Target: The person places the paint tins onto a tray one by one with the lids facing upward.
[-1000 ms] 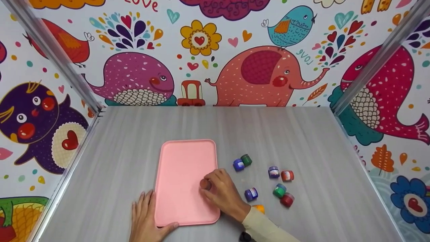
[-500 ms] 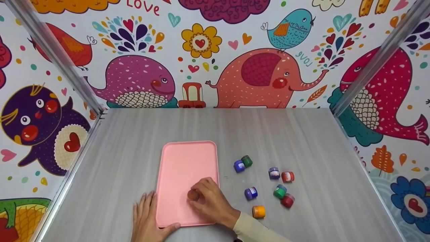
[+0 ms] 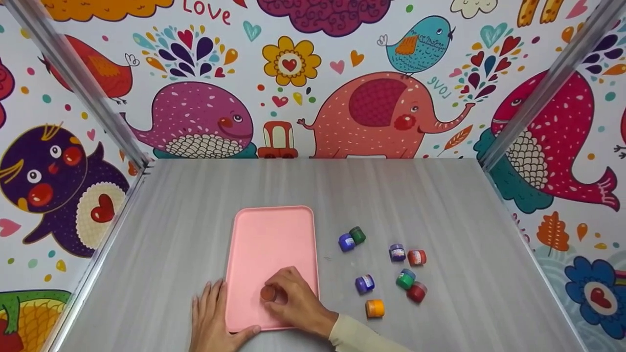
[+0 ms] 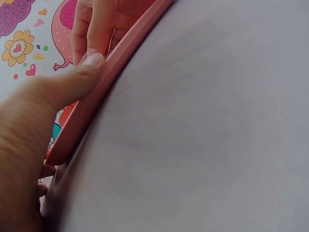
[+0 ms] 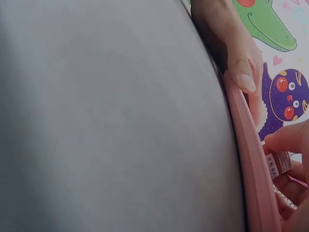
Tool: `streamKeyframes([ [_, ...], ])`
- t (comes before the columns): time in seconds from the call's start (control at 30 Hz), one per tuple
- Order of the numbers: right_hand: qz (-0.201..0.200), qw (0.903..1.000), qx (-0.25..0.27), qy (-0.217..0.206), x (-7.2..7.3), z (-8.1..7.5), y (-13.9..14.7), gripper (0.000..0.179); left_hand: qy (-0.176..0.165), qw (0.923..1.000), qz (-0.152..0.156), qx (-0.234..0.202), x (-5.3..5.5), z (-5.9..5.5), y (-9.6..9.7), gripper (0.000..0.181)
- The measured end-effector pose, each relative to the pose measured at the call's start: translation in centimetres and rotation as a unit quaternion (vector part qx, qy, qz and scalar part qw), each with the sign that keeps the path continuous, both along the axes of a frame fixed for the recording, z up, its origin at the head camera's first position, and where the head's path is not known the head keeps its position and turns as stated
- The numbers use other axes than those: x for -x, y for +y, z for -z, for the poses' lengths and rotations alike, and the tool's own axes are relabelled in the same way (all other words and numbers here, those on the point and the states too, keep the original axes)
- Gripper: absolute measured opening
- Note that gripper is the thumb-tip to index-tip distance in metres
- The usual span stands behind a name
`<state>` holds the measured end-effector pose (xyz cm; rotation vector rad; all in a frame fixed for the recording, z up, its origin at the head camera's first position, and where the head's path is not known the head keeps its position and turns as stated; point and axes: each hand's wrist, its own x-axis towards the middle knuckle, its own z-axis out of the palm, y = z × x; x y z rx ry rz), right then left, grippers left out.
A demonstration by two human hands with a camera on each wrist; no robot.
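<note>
- The left hand (image 3: 211, 318) rests straight-fingered at the near left corner of the pink tray (image 3: 271, 234), its thumb along the near rim; the tray's long axis runs near to far.
- The brown paint jar (image 3: 267, 293) is over the tray's near half, at the left of the right hand; whether it touches the tray cannot be told.
- The right hand (image 3: 297, 302) has its grip clamped on the jar, thumb against fingers.
</note>
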<state>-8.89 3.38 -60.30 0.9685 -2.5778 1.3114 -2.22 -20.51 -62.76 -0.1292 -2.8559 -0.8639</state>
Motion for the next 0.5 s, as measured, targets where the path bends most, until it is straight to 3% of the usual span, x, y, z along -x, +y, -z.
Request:
streamKeyframes([
  [0.17, -0.007, 0.9997, 0.006, 0.022, 0.1, 0.1, -0.6, 0.037, 0.005, 1.0000, 0.001, 0.005, 0.0, 0.0, -0.1, 0.132],
  [0.33, -0.009, 0.9997, 0.011, 0.018, 0.3, 0.2, -1.0, 0.037, -0.001, 1.0000, 0.001, 0.002, 0.0, 0.0, 0.0, 0.132],
  [0.5, -0.007, 0.9998, 0.010, 0.014, 0.4, 0.3, -1.2, 0.037, 0.022, 0.9998, 0.001, 0.003, 0.0, 0.3, 0.0, 0.130],
])
